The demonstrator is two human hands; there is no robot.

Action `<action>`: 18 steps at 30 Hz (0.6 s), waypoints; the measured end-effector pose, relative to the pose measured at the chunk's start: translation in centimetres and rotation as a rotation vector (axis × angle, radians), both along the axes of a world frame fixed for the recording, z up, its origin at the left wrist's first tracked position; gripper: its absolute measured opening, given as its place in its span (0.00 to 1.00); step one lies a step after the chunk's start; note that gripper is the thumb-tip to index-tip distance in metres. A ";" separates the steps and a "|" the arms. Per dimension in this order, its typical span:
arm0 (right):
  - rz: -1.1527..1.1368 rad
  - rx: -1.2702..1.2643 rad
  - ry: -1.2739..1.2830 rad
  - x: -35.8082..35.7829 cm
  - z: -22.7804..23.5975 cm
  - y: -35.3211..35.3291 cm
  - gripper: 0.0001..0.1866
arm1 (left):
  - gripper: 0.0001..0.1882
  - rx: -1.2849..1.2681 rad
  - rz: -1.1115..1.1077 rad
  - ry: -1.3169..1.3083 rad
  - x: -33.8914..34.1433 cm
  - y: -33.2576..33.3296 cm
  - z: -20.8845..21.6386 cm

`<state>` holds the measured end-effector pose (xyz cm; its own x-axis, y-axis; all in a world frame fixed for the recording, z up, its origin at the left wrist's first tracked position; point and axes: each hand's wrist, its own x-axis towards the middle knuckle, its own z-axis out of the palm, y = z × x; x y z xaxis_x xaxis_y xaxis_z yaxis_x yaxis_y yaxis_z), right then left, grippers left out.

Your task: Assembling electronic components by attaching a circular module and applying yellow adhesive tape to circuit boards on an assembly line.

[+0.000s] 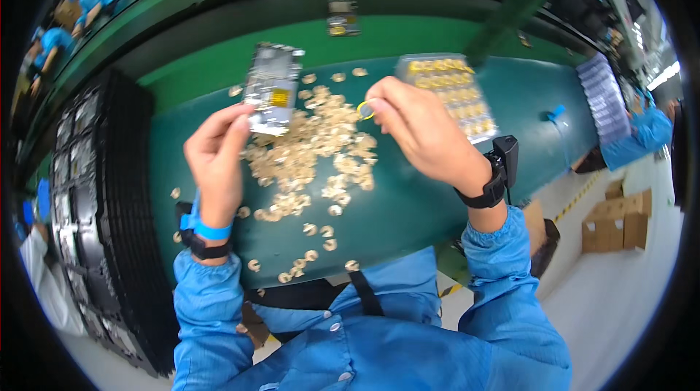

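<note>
My left hand (219, 150) pinches the lower end of a flat grey rectangular electronic module (268, 81) with a yellow patch, tilted above the worktable. Between the thumb and fingers of my right hand (419, 125) is a small round disc with a yellow rim (366, 110). A loose heap of small beige ring-like pieces (313, 150) spreads over the green mat between and below both hands. Just beyond my right hand lies a clear tray (487, 134) with rows of yellow round pieces.
Tall black stacked trays (102, 209) stand at the left edge. Another small module (343, 19) lies on the far green ledge. Clear stacked trays (604, 96) are at the right, past a blue strap (558, 115). Cardboard boxes (616, 222) sit on the floor; people in blue work nearby.
</note>
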<state>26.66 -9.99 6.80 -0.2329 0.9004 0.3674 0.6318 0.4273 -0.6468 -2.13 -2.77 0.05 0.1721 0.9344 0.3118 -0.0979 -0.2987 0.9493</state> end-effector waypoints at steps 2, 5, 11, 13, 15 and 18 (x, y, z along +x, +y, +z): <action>0.076 0.001 -0.016 -3.1 -0.4 2.1 0.08 | 0.12 0.029 -0.023 0.008 0.5 -0.3 0.0; 0.159 0.046 -0.075 -6.3 -1.1 4.8 0.09 | 0.09 0.017 -0.047 -0.014 0.6 -0.6 0.9; 0.173 0.044 -0.134 -9.2 -2.0 7.0 0.09 | 0.06 0.032 -0.036 -0.071 0.2 -0.3 0.5; 0.158 0.051 -0.139 -9.4 -2.1 6.9 0.08 | 0.06 0.024 -0.017 -0.044 0.1 -0.2 0.5; 0.138 0.080 -0.072 -9.5 -2.7 7.0 0.08 | 0.06 0.016 -0.006 -0.016 0.5 -0.3 0.5; 0.105 -0.023 0.112 -9.9 -1.8 6.5 0.07 | 0.06 -0.058 0.054 -0.072 0.6 -0.4 0.4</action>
